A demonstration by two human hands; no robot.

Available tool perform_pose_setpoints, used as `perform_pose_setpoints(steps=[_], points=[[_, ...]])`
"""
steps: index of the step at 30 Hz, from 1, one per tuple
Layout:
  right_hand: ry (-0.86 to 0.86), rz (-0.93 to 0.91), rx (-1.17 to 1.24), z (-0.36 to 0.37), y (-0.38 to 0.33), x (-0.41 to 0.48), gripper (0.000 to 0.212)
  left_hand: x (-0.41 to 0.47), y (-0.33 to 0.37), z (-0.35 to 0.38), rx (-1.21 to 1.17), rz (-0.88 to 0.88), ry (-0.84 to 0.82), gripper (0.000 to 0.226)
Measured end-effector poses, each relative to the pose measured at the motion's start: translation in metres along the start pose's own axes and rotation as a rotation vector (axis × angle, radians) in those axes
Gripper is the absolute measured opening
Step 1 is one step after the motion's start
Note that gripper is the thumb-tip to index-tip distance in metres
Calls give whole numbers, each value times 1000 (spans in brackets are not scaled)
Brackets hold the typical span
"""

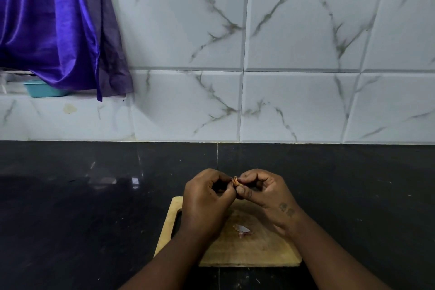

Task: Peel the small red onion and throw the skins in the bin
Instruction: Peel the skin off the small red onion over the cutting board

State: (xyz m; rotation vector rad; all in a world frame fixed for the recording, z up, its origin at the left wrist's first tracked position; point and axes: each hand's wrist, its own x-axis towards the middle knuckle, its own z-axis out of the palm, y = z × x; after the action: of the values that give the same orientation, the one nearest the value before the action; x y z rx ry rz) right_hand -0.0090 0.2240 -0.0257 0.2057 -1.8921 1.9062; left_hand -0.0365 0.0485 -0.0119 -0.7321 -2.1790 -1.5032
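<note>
- Onion (236, 182): only a small orange-brown bit of it shows, pinched between the fingertips of both hands, held in the air above the far edge of the wooden cutting board (259, 249). Most of it is hidden by the fingers, so how much skin remains on it cannot be told.
- Left hand (207, 202): curled nearly closed, back of the hand toward the camera, with the thumb and first fingers brought together on the left side of the onion. The other fingers fold in toward the palm.
- Right hand (263, 192): also curled, thumb and forefinger tips pressing on the onion from the right, meeting the left hand's fingertips there. The remaining fingers are bent and arch loosely above a gap under the knuckles; they touch nothing that can be seen.
- Neither hand rests on the board; both forearms reach in from the bottom edge of the view.
- Skin scrap (242, 229): a pale pinkish piece lies on the board, below and between the two hands, apart from them.
- Cutting board: lies flat on the dark glossy table (82, 207), with its handle slot at the left side, partly covered by the left wrist.
- Behind the table stands a white marbled tile wall (294, 42); a purple cloth (54, 26) hangs at the upper left, with a teal container (40, 89) on a ledge beneath it.
</note>
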Motion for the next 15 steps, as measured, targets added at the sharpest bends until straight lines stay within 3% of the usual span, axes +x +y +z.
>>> perform_pose_setpoints(steps=[9, 15], points=[[-15, 14, 10, 1, -7, -3, 11, -2, 0, 2, 5, 27, 34, 12], [-26, 66, 51, 1, -11, -4, 9, 4, -4, 3, -165, -77, 12, 13]])
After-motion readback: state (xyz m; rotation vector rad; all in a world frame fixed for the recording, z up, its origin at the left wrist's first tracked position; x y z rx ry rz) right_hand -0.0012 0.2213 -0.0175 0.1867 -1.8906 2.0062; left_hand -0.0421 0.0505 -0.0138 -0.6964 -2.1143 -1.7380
